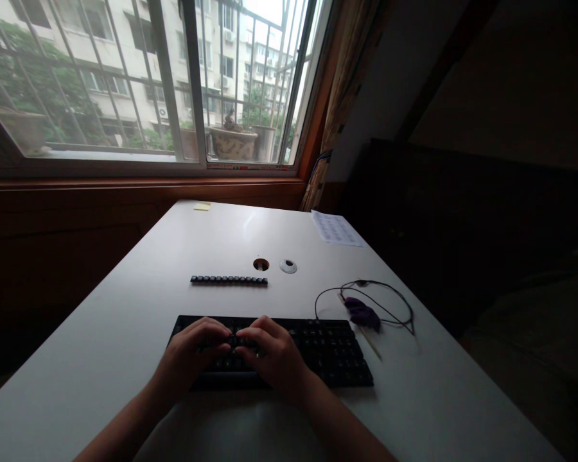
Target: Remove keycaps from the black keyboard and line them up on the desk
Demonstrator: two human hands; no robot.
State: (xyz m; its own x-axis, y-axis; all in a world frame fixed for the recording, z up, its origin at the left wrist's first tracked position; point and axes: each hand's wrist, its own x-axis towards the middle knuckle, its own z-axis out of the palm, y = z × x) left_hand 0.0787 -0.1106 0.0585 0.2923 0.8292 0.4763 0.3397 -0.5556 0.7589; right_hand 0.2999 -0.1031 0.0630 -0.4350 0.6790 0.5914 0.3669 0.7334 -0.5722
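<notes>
A black keyboard (337,353) lies flat on the white table in front of me, its keys dim in the low light. My left hand (197,343) rests over its left half, fingers bent and the thumb curled toward the fingertips. Facing it, my right hand (272,350) reaches in from the other side with thumb and forefinger brought close together. Both sets of fingertips meet near the same keys, a small gap apart. Whatever they pinch there is too dark and small to make out. Beyond the keyboard stands a straight row of black keycaps (228,280).
A looped black cable (404,301) lies right of the keyboard, with a dark purple cloth (362,313) and a thin stick (370,343). Farther back are a cable hole (261,264), its round cover (288,265), printed paper (337,228) and yellow sticky notes (202,206).
</notes>
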